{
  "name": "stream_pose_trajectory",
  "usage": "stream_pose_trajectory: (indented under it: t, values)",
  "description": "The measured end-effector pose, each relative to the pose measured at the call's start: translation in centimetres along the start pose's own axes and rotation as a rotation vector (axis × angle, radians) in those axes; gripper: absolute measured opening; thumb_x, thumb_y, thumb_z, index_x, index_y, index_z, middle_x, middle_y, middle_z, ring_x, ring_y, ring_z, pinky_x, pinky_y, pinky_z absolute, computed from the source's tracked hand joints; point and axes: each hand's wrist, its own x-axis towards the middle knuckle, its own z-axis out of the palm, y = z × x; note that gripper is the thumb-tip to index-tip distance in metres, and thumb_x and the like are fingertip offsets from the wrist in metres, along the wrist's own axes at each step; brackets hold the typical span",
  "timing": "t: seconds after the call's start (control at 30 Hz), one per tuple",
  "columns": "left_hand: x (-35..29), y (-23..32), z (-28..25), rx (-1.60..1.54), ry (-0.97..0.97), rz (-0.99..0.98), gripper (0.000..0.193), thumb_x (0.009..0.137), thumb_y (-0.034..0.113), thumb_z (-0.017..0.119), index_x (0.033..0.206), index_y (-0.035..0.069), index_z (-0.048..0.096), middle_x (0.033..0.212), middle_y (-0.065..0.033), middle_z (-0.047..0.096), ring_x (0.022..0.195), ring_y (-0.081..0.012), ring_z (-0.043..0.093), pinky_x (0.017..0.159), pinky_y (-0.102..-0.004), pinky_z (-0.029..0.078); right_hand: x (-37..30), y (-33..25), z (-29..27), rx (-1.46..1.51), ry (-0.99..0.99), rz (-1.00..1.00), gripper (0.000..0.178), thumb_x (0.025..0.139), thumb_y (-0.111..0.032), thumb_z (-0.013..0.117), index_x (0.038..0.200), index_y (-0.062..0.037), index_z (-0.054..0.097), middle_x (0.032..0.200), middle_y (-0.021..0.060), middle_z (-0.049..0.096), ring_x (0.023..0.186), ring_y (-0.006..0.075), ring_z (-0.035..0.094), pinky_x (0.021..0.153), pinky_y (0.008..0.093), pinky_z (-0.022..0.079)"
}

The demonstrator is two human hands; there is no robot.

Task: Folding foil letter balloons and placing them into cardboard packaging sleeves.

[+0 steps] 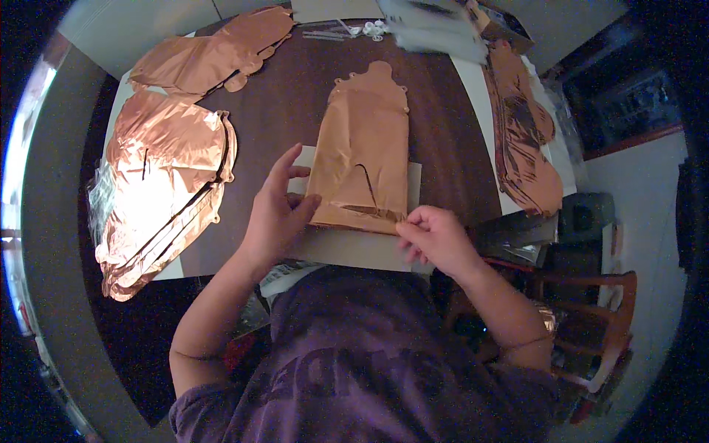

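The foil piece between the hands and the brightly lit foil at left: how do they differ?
The middle foil piece looks dull; the left foil glares nearly white. The middle foil piece is narrower than the left foil. The right hand pinches the middle foil piece's lower right corner; no hand touches the left foil. Both are copper-coloured.

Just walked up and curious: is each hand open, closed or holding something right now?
Left hand: open, fingers spread, thumb at the left edge of the copper-coloured foil piece.
Right hand: closed, pinching that piece's near right corner.
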Motion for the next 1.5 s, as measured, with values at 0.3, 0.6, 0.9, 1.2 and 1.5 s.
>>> stream_pose_trajectory:
  t: [0.3, 0.6, 0.9, 1.2, 1.5]
  values:
    - [-1.0, 0.5, 0.6, -0.003, 0.023, -0.002, 0.073, 0.084, -0.005, 0.062, 0.147, 0.007, 0.027, 0.131, -0.017, 0.047, 0.082, -0.02, 0.066, 0.068, -0.0299, 0.055, 0.3, 1.2, -0.5, 0.186, 0.074, -0.053, 0.015, 0.092, -0.014, 0.062, 0.09, 0.0008, 0.058, 0.076, 0.009, 0.067, 0.06, 0.0135, 0.064, 0.049, 0.0259, 0.052]
    - [-0.5, 0.1, 0.1, 0.674, 0.057, 0.466, 0.066, 0.08, 0.006, 0.066, 0.14, 0.01, 0.037, 0.128, -0.0174, 0.048, 0.094, -0.0369, 0.058, 0.078, -0.0429, 0.051, 0.2, 1.0, 0.2, -0.373, 0.148, -0.186, 0.023, 0.084, -0.023, 0.069, 0.08, -0.0012, 0.064, 0.07, 0.014, 0.066, 0.057, 0.0257, 0.063, 0.055, 0.0408, 0.051]
    - [0.8, -2.0, -1.6, 0.74, 0.039, 0.751, 0.045, 0.076, 0.014, 0.073, 0.119, 0.009, 0.059, 0.118, -0.0138, 0.055, 0.105, -0.0338, 0.055, 0.09, -0.0453, 0.044, -2.9, -1.5, 2.7, -0.899, 0.402, -0.485, 0.028, 0.081, -0.024, 0.071, 0.101, -0.0046, 0.064, 0.092, 0.0117, 0.067, 0.076, 0.0286, 0.064, 0.068, 0.0414, 0.051]
    - [1.5, -3.0, -1.2, 0.653, 0.023, 0.874, 0.036, 0.075, 0.011, 0.073, 0.109, 0.01, 0.064, 0.113, -0.0095, 0.059, 0.113, -0.032, 0.054, 0.096, -0.0465, 0.043, -0.8, 0.8, 9.0, -0.974, 0.251, -0.688, 0.084, 0.077, -0.046, 0.069, 0.14, 0.0001, 0.039, 0.151, 0.0211, 0.027, 0.14, 0.0405, 0.023, 0.114, 0.0541, 0.016]
    - [1.6, -0.9, -0.4, 0.906, -0.01, 0.797, 0.033, 0.082, 0.017, 0.066, 0.114, 0.009, 0.062, 0.125, -0.0103, 0.056, 0.125, -0.0317, 0.048, 0.108, -0.05, 0.034, -0.7, 1.3, 9.0, -0.982, 0.256, -0.661, 0.085, 0.078, -0.049, 0.067, 0.142, -0.0012, 0.038, 0.151, 0.021, 0.026, 0.141, 0.0435, 0.018, 0.113, 0.0593, 0.012]
